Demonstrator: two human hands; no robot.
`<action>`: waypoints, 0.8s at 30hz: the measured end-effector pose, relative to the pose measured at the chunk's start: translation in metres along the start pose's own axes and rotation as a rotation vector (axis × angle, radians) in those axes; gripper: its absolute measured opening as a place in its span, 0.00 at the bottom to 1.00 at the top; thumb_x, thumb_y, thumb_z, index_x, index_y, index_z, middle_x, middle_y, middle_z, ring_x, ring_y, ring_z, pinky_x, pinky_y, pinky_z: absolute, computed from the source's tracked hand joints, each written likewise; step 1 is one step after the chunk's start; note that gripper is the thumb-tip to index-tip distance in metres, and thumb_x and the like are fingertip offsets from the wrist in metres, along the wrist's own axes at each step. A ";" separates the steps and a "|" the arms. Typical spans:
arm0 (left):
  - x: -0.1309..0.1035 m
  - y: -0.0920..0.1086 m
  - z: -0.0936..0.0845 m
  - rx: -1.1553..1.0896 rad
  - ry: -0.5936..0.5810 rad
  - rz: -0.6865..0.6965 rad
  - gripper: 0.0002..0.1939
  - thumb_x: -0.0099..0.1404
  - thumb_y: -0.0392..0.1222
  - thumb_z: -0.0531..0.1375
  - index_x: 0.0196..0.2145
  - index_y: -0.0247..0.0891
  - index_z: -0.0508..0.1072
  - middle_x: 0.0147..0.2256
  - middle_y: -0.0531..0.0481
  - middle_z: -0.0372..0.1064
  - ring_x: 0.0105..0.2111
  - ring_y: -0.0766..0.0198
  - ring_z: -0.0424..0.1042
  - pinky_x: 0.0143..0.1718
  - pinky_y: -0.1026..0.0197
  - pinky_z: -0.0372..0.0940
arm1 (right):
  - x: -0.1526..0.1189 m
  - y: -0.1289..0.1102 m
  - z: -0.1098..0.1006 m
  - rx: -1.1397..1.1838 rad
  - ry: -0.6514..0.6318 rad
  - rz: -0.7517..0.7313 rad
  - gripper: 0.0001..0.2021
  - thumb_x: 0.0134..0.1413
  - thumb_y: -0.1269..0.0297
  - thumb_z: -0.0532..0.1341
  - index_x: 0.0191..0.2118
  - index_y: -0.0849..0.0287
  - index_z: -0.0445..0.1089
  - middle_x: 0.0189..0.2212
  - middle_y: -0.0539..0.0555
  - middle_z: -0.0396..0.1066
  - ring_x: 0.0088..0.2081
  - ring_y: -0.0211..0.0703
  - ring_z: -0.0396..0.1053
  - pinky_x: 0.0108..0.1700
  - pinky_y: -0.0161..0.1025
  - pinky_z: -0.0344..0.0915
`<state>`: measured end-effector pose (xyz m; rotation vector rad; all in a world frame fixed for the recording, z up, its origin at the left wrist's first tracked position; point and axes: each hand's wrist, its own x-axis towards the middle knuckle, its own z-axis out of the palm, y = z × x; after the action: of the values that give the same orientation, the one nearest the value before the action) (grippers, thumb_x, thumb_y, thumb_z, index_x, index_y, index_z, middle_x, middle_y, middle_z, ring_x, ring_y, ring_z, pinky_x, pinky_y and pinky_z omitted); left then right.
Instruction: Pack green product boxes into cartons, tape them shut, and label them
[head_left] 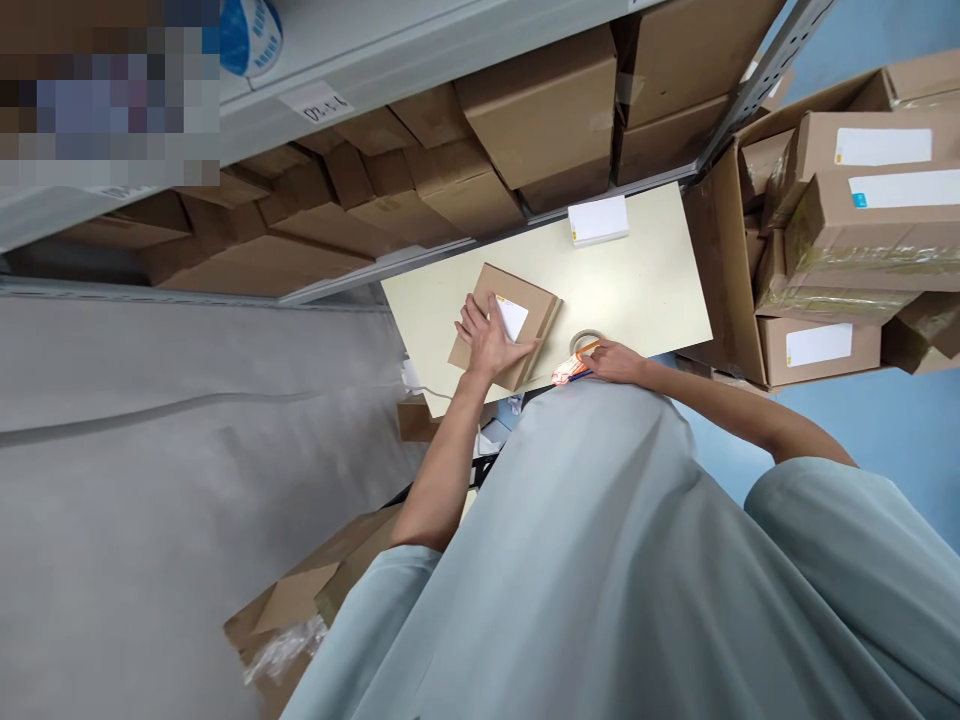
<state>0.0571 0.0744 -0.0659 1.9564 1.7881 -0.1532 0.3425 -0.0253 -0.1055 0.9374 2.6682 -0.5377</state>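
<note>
My left hand [489,340] lies with fingers spread on top of a flat brown cardboard box [529,290], which has a white label [511,317] on its upper face. The box rests at an angle on the pale tabletop [645,270]. At the table's near edge, my right hand [611,360] has its fingers closed on a small orange-and-white item [566,371] with a blue edge; its kind cannot be made out. Just beyond those fingers a roll of tape [583,338] lies on the table, partly hidden.
A stack of white labels [598,220] sits at the table's far edge. Behind it, a metal shelf [450,85] holds several cardboard boxes. To the right stands a large open carton [724,260] filled with labelled parcels [817,345]. Another carton [300,600] is at lower left.
</note>
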 end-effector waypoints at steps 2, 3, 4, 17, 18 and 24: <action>-0.003 -0.004 0.000 0.023 -0.016 0.035 0.76 0.49 0.67 0.76 0.82 0.33 0.44 0.81 0.19 0.30 0.81 0.21 0.35 0.77 0.22 0.34 | -0.025 0.021 0.005 0.014 -0.011 0.074 0.21 0.80 0.62 0.51 0.65 0.74 0.68 0.43 0.69 0.85 0.44 0.56 0.82 0.53 0.48 0.64; -0.005 -0.007 -0.001 0.033 -0.027 0.056 0.76 0.49 0.68 0.76 0.82 0.33 0.45 0.81 0.19 0.29 0.81 0.21 0.35 0.77 0.22 0.33 | -0.039 0.036 0.007 0.022 -0.019 0.123 0.22 0.79 0.61 0.52 0.64 0.74 0.69 0.43 0.70 0.85 0.43 0.56 0.82 0.54 0.49 0.63; -0.006 -0.009 -0.002 0.043 -0.038 0.078 0.76 0.49 0.68 0.76 0.82 0.33 0.45 0.81 0.19 0.29 0.81 0.22 0.35 0.77 0.23 0.33 | -0.053 0.052 0.008 0.035 -0.029 0.177 0.22 0.79 0.59 0.53 0.62 0.74 0.69 0.42 0.71 0.85 0.42 0.56 0.82 0.55 0.49 0.63; -0.014 -0.015 -0.016 0.134 -0.246 0.379 0.79 0.45 0.62 0.80 0.82 0.31 0.47 0.82 0.20 0.29 0.82 0.24 0.29 0.79 0.26 0.30 | 0.031 0.109 -0.045 -0.016 -0.038 0.254 0.18 0.75 0.68 0.52 0.58 0.75 0.72 0.44 0.70 0.85 0.45 0.60 0.82 0.60 0.55 0.61; -0.012 -0.017 -0.019 0.144 -0.269 0.394 0.79 0.44 0.61 0.81 0.82 0.32 0.46 0.82 0.20 0.28 0.82 0.24 0.28 0.79 0.27 0.31 | 0.040 0.098 -0.046 -0.002 -0.049 0.238 0.17 0.74 0.70 0.52 0.57 0.74 0.73 0.45 0.71 0.84 0.45 0.61 0.83 0.59 0.55 0.61; -0.004 -0.028 -0.033 0.148 -0.360 0.299 0.75 0.45 0.57 0.83 0.82 0.47 0.51 0.84 0.34 0.23 0.81 0.20 0.20 0.75 0.15 0.32 | 0.035 0.036 -0.028 0.080 -0.055 0.314 0.24 0.79 0.63 0.51 0.62 0.81 0.69 0.41 0.75 0.83 0.41 0.62 0.83 0.51 0.53 0.67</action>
<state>0.0222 0.0856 -0.0430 2.1121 1.2735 -0.5135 0.3353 0.0313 -0.1023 1.3129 2.3999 -0.5892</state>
